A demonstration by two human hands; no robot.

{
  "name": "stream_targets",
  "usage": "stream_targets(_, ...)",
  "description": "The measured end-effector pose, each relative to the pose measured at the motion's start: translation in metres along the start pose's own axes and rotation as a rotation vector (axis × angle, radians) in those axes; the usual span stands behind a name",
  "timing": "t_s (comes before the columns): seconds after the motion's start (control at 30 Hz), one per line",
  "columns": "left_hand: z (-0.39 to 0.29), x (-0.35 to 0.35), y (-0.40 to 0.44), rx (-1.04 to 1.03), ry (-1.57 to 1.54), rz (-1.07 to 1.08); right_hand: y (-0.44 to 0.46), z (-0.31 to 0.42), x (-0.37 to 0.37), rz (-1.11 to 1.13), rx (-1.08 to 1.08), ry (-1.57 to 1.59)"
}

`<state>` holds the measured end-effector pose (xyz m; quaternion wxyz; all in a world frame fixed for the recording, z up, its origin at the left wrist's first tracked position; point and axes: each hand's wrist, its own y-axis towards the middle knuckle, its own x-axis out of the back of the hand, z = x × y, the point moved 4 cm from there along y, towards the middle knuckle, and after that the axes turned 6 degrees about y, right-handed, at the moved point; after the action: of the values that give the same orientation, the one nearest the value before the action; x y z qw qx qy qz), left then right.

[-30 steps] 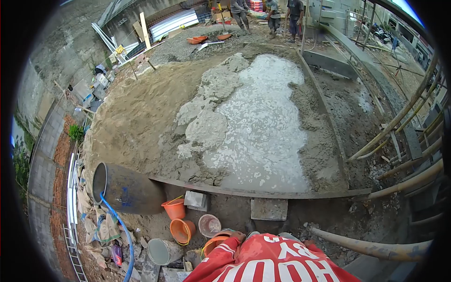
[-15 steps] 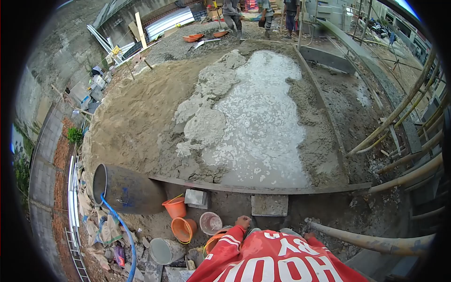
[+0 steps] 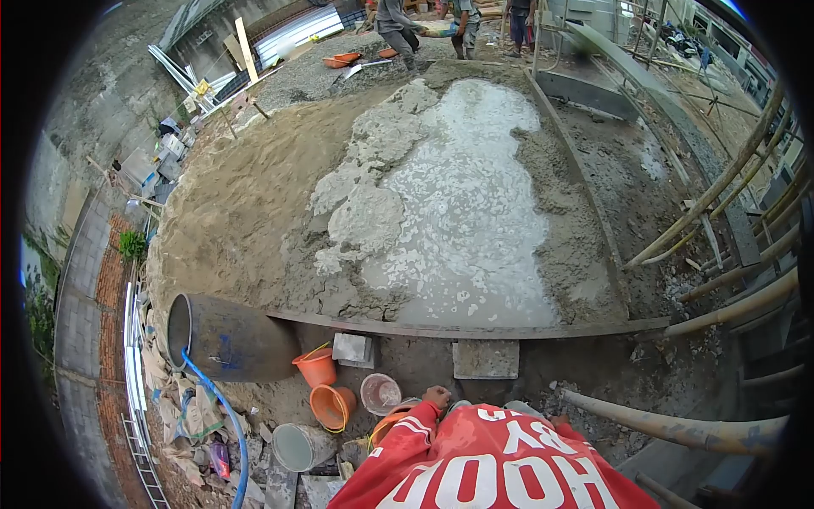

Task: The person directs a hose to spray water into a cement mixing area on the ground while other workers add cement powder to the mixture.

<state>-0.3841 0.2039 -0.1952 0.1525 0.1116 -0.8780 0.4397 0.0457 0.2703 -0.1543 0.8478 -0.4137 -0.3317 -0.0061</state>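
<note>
My left hand (image 3: 437, 396) rests near my left knee at the end of a red sleeve. It looks rounded, but its fingers are too small to make out, and nothing shows in it. Of my right hand (image 3: 560, 420) only a small part appears past the red shirt, near the end of a thick bamboo pole (image 3: 678, 424). Closest to my left hand are a pinkish-white bucket (image 3: 381, 394) and an orange bucket (image 3: 395, 416) partly covered by my sleeve. Ahead of me a concrete block (image 3: 486, 360) sits against the long board (image 3: 475, 332) edging the wet grey cement mix (image 3: 466, 212).
Brown sand (image 3: 246, 195) lies left of the mix. A dark drum (image 3: 237, 339) with a blue hose (image 3: 222, 407) lies tipped at left, near more orange buckets (image 3: 332, 408). Bamboo poles (image 3: 721, 212) lean at right. Two people (image 3: 397, 30) hold a sack (image 3: 439, 30) at the back.
At the back, the two people have shifted left and a sack now shows between them. My view has tilted slightly down. My hands stay near the same places.
</note>
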Motion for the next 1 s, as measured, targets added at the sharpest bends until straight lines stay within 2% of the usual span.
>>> stream_targets(0.07, 0.003, 0.002, -0.001, -0.009, -0.003, -0.028, 0.025, -0.025, -0.012, -0.076, 0.061, 0.018)
stream_targets(0.1, 0.003, 0.003, -0.002, -0.022, -0.005, -0.058, 0.033, -0.031, -0.014, -0.038, -0.016, -0.013)
stream_targets(0.2, 0.001, 0.003, -0.003, 0.003, -0.027, -0.046, 0.037, -0.025, -0.015, 0.051, -0.052, -0.017)
stream_targets(0.33, 0.003, -0.004, 0.002, -0.003, -0.040, 0.004, 0.031, -0.010, -0.013, -0.020, 0.008, -0.097)
stream_targets(0.47, 0.000, -0.007, -0.001, -0.022, -0.028, -0.018, 0.033, -0.007, -0.014, 0.122, -0.053, -0.016)
stream_targets(0.57, 0.002, -0.008, -0.001, -0.031, -0.035, -0.016, -0.014, 0.036, 0.008, 0.028, -0.047, 0.043)
stream_targets(0.63, -0.001, -0.005, 0.003, -0.020, -0.094, 0.001, -0.015, 0.033, 0.006, -0.015, -0.079, 0.102)
stream_targets(0.8, 0.009, -0.005, 0.015, -0.048, -0.329, 0.140, 0.049, -0.037, -0.029, 0.078, -0.169, 0.073)
stream_targets(0.83, 0.005, -0.003, 0.014, -0.048, -0.300, 0.149, 0.040, -0.022, -0.021, 0.158, -0.091, -0.164)
stream_targets(0.93, -0.013, 0.002, -0.001, -0.030, -0.155, 0.090, 0.015, -0.008, -0.008, 0.080, -0.144, 0.010)
stream_targets(1.0, -0.016, -0.002, 0.003, -0.036, -0.175, 0.107, 0.011, -0.003, -0.004, 0.039, -0.108, -0.074)
